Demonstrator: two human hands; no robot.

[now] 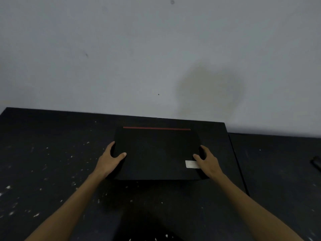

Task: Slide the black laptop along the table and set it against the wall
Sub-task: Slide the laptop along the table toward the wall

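A closed black laptop (156, 150) lies flat on the dark table (52, 153), with a red strip along its far edge and a white sticker near its front right corner. Its far edge sits a short way from the grey wall (139, 58). My left hand (110, 160) grips the laptop's left edge, thumb on the lid. My right hand (207, 161) grips the right edge, thumb on the lid beside the sticker.
The table is black with white paint specks. A second dark surface (278, 171) adjoins it on the right, with a dark object (317, 162) at the frame's right edge. The wall runs along the table's far side.
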